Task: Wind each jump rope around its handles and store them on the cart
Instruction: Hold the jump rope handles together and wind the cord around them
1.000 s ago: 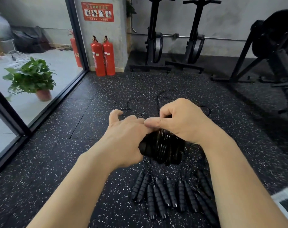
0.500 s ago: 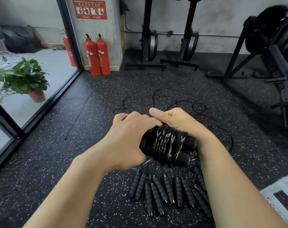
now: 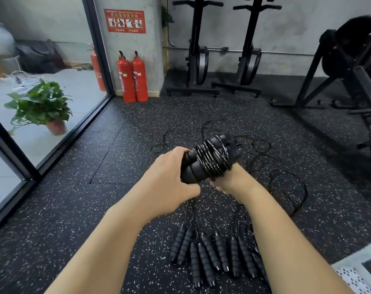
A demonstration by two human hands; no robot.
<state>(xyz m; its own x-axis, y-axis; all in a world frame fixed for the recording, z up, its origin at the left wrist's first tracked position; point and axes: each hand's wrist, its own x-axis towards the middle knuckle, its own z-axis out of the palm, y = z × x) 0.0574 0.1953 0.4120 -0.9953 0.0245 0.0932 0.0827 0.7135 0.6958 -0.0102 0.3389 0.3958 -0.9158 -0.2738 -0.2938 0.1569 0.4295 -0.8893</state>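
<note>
A wound jump rope (image 3: 210, 159), two black foam handles side by side with thin black cord coiled around them, is held at chest height over the floor. My left hand (image 3: 169, 175) grips the bundle's near left end. My right hand (image 3: 225, 183) is under the bundle, mostly hidden behind it, with only the wrist and a few fingers showing. Below, several loose jump rope handles (image 3: 214, 255) lie in a row on the black speckled floor, their thin cords (image 3: 286, 187) trailing away in loops. The cart is out of view.
Two red fire extinguishers (image 3: 132, 78) stand by a pillar at the back. A glass wall (image 3: 53, 128) runs along the left, with a potted plant (image 3: 41, 107) behind it. Black exercise machines (image 3: 222, 52) line the back wall and right side. A pale patterned surface (image 3: 358, 272) shows at bottom right.
The bundle has tilted so its far end points up and right. My right hand has slipped from the top of the bundle to beneath it. My left hand keeps its grip.
</note>
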